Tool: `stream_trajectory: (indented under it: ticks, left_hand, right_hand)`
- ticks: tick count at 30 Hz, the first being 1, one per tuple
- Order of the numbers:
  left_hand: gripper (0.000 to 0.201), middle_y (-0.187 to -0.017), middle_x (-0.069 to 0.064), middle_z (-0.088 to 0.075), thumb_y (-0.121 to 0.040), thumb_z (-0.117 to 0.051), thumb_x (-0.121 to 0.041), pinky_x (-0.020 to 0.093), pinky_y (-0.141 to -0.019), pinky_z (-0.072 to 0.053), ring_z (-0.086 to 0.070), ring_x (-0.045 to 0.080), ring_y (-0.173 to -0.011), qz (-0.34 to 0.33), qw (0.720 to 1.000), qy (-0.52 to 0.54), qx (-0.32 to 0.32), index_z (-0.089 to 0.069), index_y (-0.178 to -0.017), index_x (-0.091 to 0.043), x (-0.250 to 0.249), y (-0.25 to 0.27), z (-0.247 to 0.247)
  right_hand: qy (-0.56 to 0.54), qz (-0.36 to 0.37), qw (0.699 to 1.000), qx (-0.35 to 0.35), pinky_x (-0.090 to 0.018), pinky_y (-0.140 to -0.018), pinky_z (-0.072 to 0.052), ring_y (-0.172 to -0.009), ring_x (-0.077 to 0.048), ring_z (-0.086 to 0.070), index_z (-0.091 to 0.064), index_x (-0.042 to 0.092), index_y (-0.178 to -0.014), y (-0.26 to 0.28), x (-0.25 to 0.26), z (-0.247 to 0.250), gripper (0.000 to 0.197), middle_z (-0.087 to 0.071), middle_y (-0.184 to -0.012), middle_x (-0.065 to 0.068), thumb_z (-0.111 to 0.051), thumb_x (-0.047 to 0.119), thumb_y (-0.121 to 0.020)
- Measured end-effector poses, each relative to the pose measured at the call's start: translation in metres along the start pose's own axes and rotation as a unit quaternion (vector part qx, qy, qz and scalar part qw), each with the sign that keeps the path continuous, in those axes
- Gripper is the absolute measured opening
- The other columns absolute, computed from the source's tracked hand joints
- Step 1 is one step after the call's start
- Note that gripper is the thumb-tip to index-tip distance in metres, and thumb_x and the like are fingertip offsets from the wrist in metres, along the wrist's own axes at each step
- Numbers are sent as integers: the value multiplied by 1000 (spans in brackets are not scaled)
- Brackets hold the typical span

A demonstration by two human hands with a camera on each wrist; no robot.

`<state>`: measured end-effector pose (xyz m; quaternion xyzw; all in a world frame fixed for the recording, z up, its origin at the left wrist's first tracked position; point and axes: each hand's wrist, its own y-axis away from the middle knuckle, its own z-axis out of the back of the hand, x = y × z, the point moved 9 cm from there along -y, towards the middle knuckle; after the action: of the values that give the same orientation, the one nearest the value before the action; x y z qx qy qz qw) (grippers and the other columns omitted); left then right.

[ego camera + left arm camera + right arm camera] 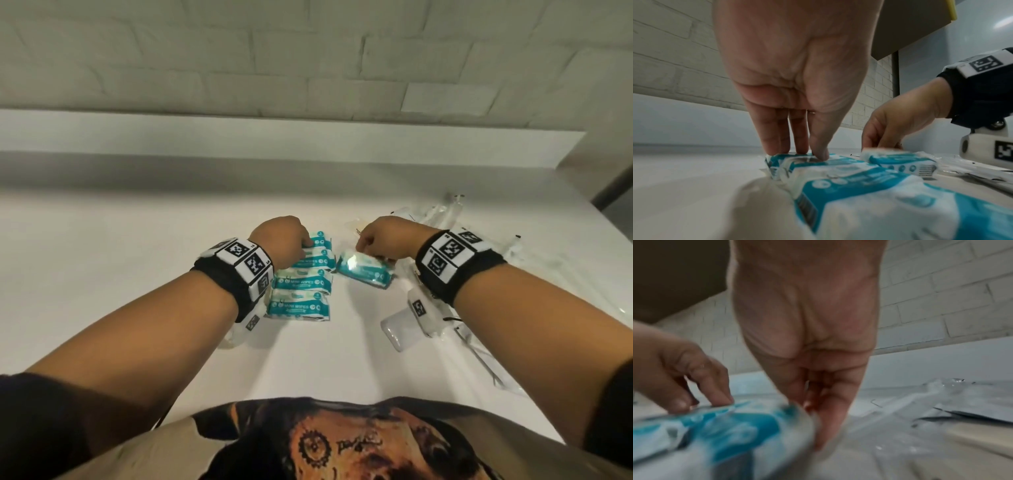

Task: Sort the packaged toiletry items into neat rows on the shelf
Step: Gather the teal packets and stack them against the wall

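Head view shows us our right hand (380, 241) pinching a loose teal-and-white soft plastic wipes packet (364, 272), tilted just right of the column of four matching packets (301, 279) on the white shelf (137, 260). Our left hand (282, 243) presses nearly straight, close-set fingertips (819, 154) on the far packets. We should square the loose packet before lowering it, keeping the column pinned, clear of the clear-wrapped items (479, 240) to the right.

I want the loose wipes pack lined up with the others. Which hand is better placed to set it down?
The right hand: it grips the tilted loose pack beside the column. The left hand presses its fingertips on the far packs.
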<state>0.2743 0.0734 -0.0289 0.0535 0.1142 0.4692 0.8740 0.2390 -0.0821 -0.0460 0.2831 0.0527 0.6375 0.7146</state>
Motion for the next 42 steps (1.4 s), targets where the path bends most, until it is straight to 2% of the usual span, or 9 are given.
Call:
stream_trajectory:
  ticks: [7, 10, 16, 20, 29, 32, 35, 39, 42]
  left_hand:
    - [36, -128, 1, -56, -93, -57, -26, 31, -91, -43, -54, 23, -114, 5, 1000, 5, -2, -60, -129, -26, 3, -2, -2]
    - [34, -127, 1, -57, -94, -56, -24, 31, -91, -44, -55, 24, -113, 3, 1000, 8, -2, -61, -128, -26, 3, -3, -2]
    - [31, -121, 0, -61, -93, -56, -28, 31, -84, -47, -58, 24, -106, -1, 1000, 20, -4, -65, -123, -28, 5, -3, -3]
    - [30, -117, 0, -62, -92, -56, -34, 29, -81, -45, -60, 23, -102, -6, 1000, 23, 5, -66, -120, -30, 5, -2, -4]
    - [35, -120, 0, -59, -90, -56, -41, 35, -88, -49, -58, 21, -105, -38, 999, 14, 17, -64, -123, -31, 5, -1, -3]
    - [66, -132, -3, -48, -79, -57, -64, 38, -91, -49, -53, 18, -112, -39, 997, -14, 72, -53, -134, -29, 4, 4, -11]
    - [116, -157, -7, -12, -60, -65, -78, 41, -111, -35, -31, 20, -138, -40, 980, -23, 194, -16, -152, -26, 3, 19, -31]
    - [146, -155, -1, 33, -52, -77, -70, 51, -120, -6, 24, 23, -145, -37, 955, -84, 283, 23, -148, -25, 1, 37, -53]
    - [143, -154, 4, 35, -60, -81, -56, 50, -118, -13, 29, 26, -142, -34, 959, -119, 256, 27, -147, -20, -3, 38, -58]
  right_hand:
    - [21, -3, 1000, 3, -33, -81, -54, -92, -16, -61, -60, 22, -113, 7, 0, -3, 38, -63, -103, 6, -69, 41, -81]
    - [125, -9, 991, 39, -29, -72, -51, -91, -15, -57, -54, 20, -120, 9, 4, -10, 58, -60, -106, 4, -75, 19, -65]
    - [41, 43, 987, -147, -34, -91, -50, -104, -20, -58, -53, 19, -130, -23, 41, 45, 56, -59, -125, -3, -73, 20, -78]
    - [31, 91, 974, -205, -35, -86, -50, -102, -23, -60, -57, 19, -119, -47, 76, 46, 42, -64, -118, -4, -72, 18, -80]
    - [34, 117, 992, -42, -29, -108, -36, -125, -14, -51, -60, 23, -129, -68, 79, 12, 48, -55, -139, 5, -58, 0, -87]
    - [55, 123, 991, -18, -28, -113, -28, -136, -14, -39, -49, 26, -139, -66, 75, 3, 56, -36, -153, 10, -57, 3, -89]
    - [27, 120, 992, -4, -25, -110, -28, -138, -14, -37, -44, 28, -142, -68, 70, -4, 57, -26, -156, 13, -53, 3, -92]
    - [78, 146, 986, -17, -31, -114, -25, -142, -22, -31, -39, 20, -146, -65, 74, -7, 53, -26, -158, 0, -46, 5, -95]
    - [113, 158, 980, -32, -36, -116, -20, -144, -26, -25, -38, 15, -146, -62, 76, -6, 51, -26, -157, -5, -43, 4, -96]
